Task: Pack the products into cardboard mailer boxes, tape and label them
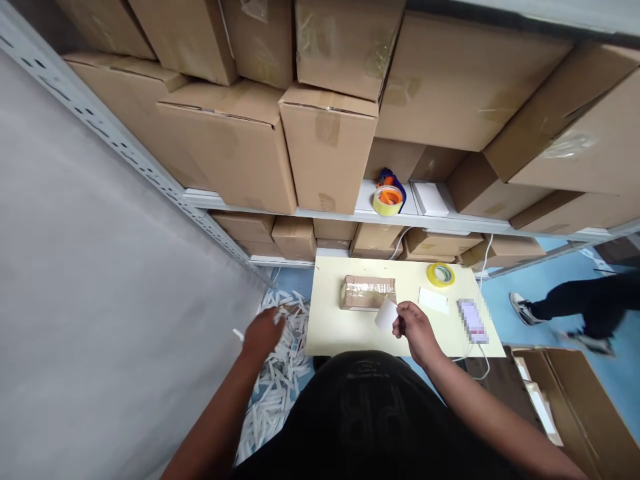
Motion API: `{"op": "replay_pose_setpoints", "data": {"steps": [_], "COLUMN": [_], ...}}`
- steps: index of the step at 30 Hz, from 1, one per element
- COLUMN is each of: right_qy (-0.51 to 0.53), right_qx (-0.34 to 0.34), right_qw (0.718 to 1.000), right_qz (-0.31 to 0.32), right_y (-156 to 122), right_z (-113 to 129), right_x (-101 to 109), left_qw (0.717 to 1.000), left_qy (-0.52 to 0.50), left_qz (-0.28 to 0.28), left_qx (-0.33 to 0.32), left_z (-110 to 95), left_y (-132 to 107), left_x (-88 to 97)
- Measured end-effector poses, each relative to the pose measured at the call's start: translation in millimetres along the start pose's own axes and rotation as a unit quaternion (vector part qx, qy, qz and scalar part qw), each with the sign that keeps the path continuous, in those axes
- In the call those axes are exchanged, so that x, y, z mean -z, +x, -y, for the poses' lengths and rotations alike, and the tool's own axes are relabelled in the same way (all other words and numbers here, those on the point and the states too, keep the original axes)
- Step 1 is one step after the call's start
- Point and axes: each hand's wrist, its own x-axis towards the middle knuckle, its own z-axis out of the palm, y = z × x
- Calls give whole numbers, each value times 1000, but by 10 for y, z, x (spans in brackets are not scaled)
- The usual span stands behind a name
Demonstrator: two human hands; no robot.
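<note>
In my right hand (414,328) a small white paper label (386,315) is pinched between thumb and fingers, its free end curling. It hangs just in front of a small taped cardboard box (369,293) on the pale yellow table (340,333). My left hand (264,333) is off the table's left side, above a heap of white paper strips (280,373) on the floor. Its fingers are curled together, slightly blurred, with a bit of white at the tips; whether that white is held or lies behind cannot be made out.
On the table's right lie a yellow tape roll (441,274), a white card stack (433,300) and a phone (473,321) with a cable. A tape dispenser (389,197) sits on the shelf among cardboard boxes (327,153). An open carton (575,400) and a person's legs (575,303) are at right.
</note>
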Motion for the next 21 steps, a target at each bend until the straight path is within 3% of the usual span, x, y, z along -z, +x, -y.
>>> {"op": "replay_pose_setpoints", "data": {"steps": [4, 6, 8, 10, 14, 17, 21], "right_qy": [13, 16, 24, 38, 48, 6, -57], "right_qx": [-20, -29, -37, -39, 1, 54, 51], "right_qw": [1000, 999, 998, 996, 992, 992, 996], "right_qz": [13, 27, 47, 67, 119, 114, 50], "right_y": [64, 111, 139, 150, 189, 288, 434], "right_z": [-37, -18, 28, 88, 169, 129, -8], "right_x": [-69, -98, -124, -127, 45, 321, 605], "left_qw": [958, 936, 928, 928, 940, 940, 896], "left_qy": [-138, -147, -123, -89, -104, -223, -408], "left_qz": [-11, -16, -13, -9, -7, 5, 67], "left_qx": [-250, -320, -352, -361, -324, -259, -163], "left_z": [-1226, -1720, -2051, -2233, -2359, -2387, -2380], "left_y": [-252, -317, -297, -231, -158, -186, -213], "left_x": [16, 27, 29, 20, 21, 89, 159]}}
